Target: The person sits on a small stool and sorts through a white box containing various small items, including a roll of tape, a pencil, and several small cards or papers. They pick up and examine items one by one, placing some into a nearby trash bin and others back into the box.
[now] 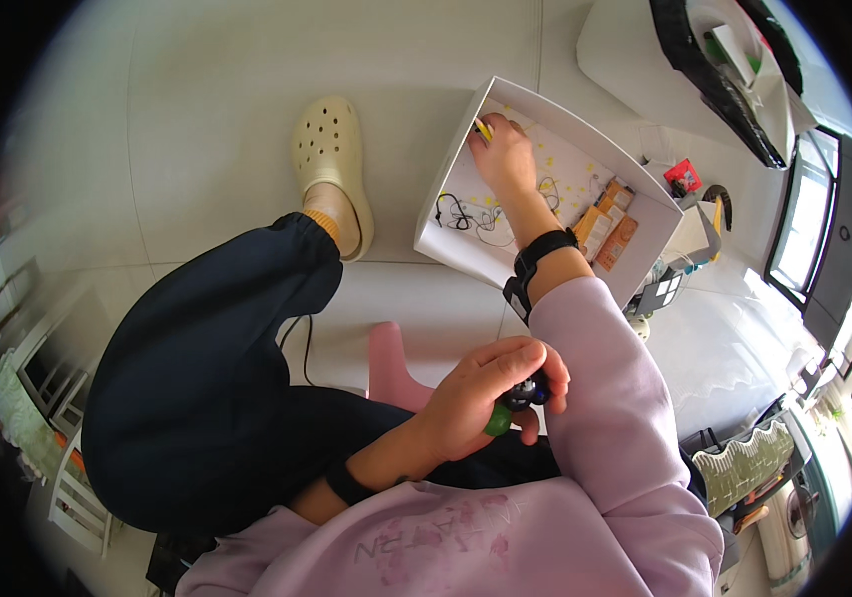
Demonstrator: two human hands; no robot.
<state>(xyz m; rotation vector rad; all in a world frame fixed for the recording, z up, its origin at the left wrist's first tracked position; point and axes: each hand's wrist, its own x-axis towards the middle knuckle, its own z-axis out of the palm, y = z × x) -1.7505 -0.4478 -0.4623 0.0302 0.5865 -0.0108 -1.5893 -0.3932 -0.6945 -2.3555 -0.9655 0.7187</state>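
My right hand (504,153) reaches into an open white box (463,257) on the floor. Its fingers pinch a small yellow and black object (484,131) near the box's far left wall; what it is cannot be told. A tangled black cord (458,212) lies in the box, left of my forearm. To the right of my wrist are several brown and orange packets (605,224). Small yellow specks dot the box's bottom. Close to my body, my left hand (482,392) curls around shiny black balls (521,395) and a green ball (498,421), partly hidden by the fingers.
A white bin (635,67) with a black liner stands beyond the box. Near the box's right side lie a red packet (683,176) and other small items. My foot in a cream clog (330,149) is left of the box. A pink plastic leg (387,362) shows beneath me.
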